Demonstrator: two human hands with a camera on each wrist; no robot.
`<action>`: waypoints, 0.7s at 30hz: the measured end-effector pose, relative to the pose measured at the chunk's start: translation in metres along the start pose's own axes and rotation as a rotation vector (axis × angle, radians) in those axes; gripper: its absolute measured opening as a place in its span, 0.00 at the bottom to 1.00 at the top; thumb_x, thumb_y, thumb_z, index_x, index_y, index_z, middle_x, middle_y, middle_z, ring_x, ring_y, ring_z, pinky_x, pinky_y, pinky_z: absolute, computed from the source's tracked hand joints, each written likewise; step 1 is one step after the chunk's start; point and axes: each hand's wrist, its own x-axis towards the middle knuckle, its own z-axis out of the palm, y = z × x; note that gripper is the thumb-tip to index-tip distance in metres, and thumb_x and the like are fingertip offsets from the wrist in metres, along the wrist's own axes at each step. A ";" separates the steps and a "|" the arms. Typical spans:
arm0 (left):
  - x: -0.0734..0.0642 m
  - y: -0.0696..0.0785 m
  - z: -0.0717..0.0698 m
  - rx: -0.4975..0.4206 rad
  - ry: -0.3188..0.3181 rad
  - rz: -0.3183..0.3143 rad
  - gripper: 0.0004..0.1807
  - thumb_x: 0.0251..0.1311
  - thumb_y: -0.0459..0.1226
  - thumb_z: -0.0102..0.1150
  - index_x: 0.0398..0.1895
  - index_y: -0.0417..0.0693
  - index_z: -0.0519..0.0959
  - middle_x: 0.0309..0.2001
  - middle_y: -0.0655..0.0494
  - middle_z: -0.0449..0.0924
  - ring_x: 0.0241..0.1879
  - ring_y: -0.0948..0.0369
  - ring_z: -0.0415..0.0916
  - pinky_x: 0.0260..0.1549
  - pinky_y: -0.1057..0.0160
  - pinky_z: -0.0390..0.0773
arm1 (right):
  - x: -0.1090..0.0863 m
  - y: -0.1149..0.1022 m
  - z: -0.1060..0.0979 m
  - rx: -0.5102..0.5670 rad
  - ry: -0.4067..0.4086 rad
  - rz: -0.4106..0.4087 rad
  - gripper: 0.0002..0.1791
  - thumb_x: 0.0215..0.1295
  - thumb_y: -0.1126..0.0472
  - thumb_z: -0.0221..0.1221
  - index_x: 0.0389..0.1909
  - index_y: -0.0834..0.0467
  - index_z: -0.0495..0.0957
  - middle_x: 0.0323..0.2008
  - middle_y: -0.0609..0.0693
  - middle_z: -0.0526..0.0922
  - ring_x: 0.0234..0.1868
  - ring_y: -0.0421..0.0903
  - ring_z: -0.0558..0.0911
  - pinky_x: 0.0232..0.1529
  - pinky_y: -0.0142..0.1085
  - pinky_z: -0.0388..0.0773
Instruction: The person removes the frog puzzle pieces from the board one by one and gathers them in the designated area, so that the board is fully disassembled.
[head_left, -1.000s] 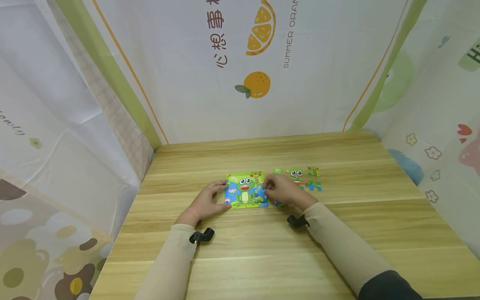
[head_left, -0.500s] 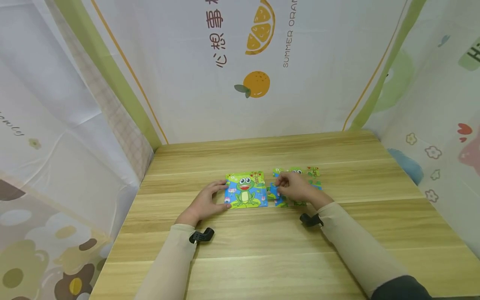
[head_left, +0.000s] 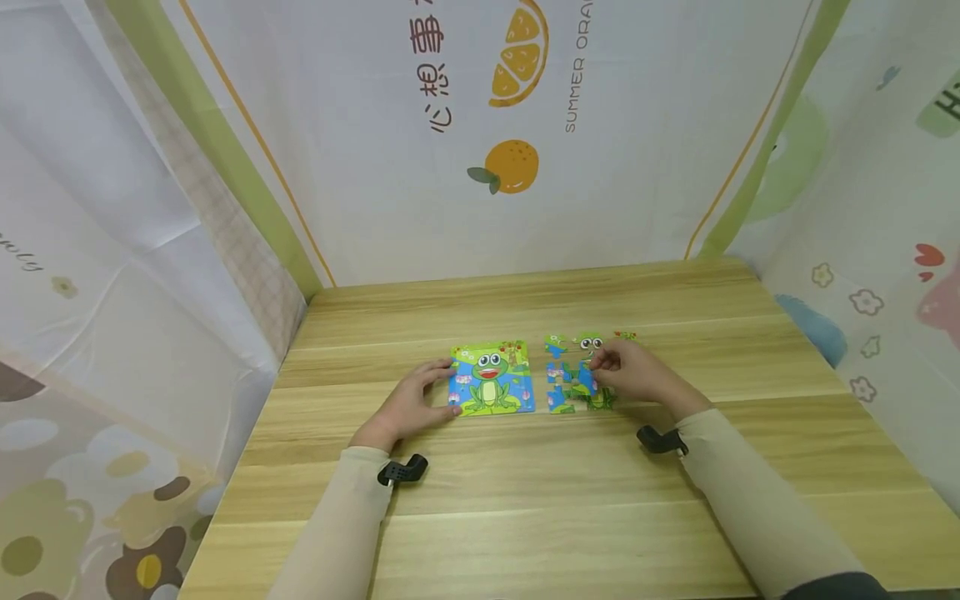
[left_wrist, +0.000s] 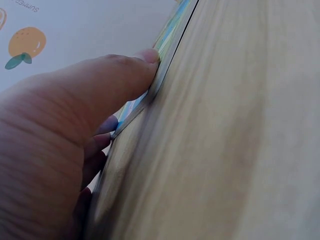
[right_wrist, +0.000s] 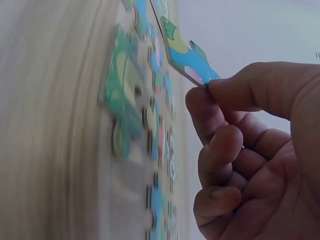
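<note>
My left hand (head_left: pixel 408 408) rests at the left edge of a square frog picture puzzle board (head_left: pixel 489 393), its thumb at the near corner and its fingers farther up. In the left wrist view the thumb (left_wrist: pixel 117 77) lies against the board's edge. To the right, my right hand (head_left: pixel 639 373) pinches a jigsaw piece (right_wrist: pixel 189 56), blue, green and pale yellow, between thumb and index finger. That piece is tilted and raised over a group of loose jigsaw pieces (head_left: pixel 557 403), some showing frog eyes (head_left: pixel 591 343). Part of the group is hidden under the right hand.
The wooden table (head_left: pixel 480 517) carries the board and the pieces side by side. A printed white curtain (head_left: pixel 375 183) hangs at its back edge, with more cloth at left and right. A black wrist device (head_left: pixel 662 439) sits on the right sleeve, another (head_left: pixel 402 471) on the left.
My right hand has moved right with the jigsaw piece, from the board's right side to above the loose pieces. My left hand has stayed at the board's left edge.
</note>
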 end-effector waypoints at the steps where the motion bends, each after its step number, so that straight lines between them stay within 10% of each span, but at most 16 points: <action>1: 0.000 0.000 0.000 -0.001 0.002 0.001 0.40 0.58 0.49 0.79 0.73 0.49 0.75 0.79 0.59 0.63 0.79 0.49 0.56 0.76 0.43 0.59 | -0.002 0.002 -0.002 -0.007 0.005 0.003 0.02 0.72 0.64 0.64 0.41 0.59 0.82 0.38 0.51 0.83 0.39 0.48 0.80 0.39 0.37 0.81; 21: 0.000 0.000 0.000 -0.006 0.005 -0.001 0.40 0.58 0.48 0.79 0.73 0.48 0.75 0.79 0.58 0.63 0.79 0.50 0.57 0.76 0.44 0.60 | -0.035 0.040 -0.036 -0.055 0.041 0.040 0.02 0.73 0.64 0.64 0.41 0.59 0.84 0.36 0.50 0.83 0.37 0.48 0.78 0.35 0.36 0.78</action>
